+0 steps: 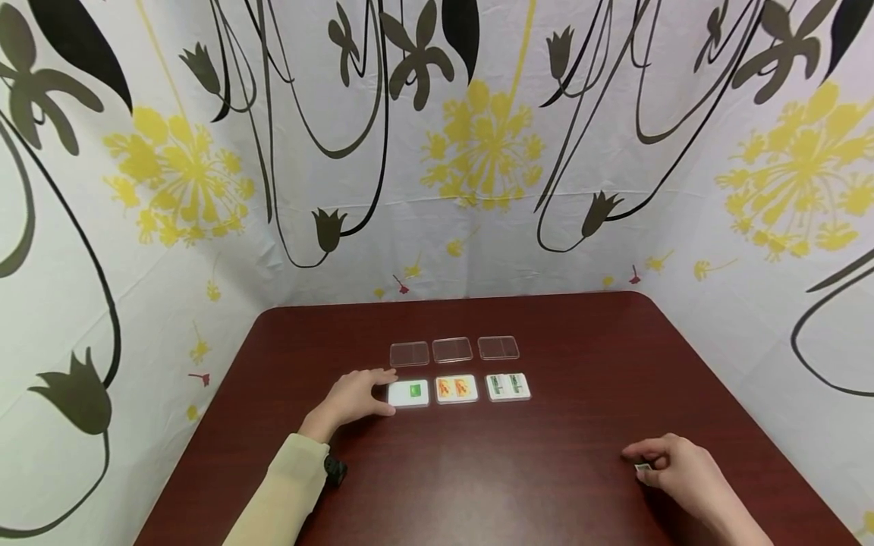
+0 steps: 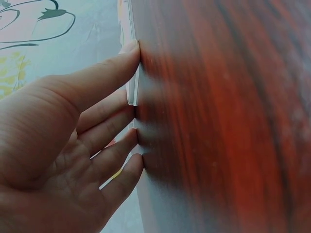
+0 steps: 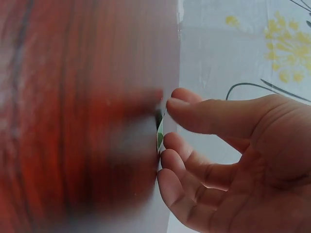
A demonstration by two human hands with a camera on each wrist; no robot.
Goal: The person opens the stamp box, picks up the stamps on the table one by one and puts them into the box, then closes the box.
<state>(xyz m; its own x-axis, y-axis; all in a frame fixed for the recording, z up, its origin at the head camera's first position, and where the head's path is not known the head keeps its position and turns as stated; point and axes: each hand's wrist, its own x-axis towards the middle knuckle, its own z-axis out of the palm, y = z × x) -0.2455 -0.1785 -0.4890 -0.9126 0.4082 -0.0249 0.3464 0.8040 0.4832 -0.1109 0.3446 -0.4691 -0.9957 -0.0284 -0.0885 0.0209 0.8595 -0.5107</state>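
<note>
At the left end of a shallow case [image 1: 403, 393], my left hand [image 1: 353, 396] holds its edges, thumb on the near side and forefinger on the far side. The case is white inside, with one green picture in its right half. In the left wrist view, the case [image 2: 132, 94] shows edge-on beside the thumb. Low on the right, my right hand [image 1: 686, 472] pinches a small card [image 1: 642, 467] at the tabletop. A green patch on this card [image 3: 160, 138] shows in the right wrist view; its face is mostly hidden.
To the right of the left case lie a case with two orange pictures [image 1: 457, 389] and one with two dark green pictures [image 1: 508, 387]. Behind them are three clear lids [image 1: 453, 349]. The dark red table [image 1: 492, 470] meets a flower-patterned curtain [image 1: 464, 258].
</note>
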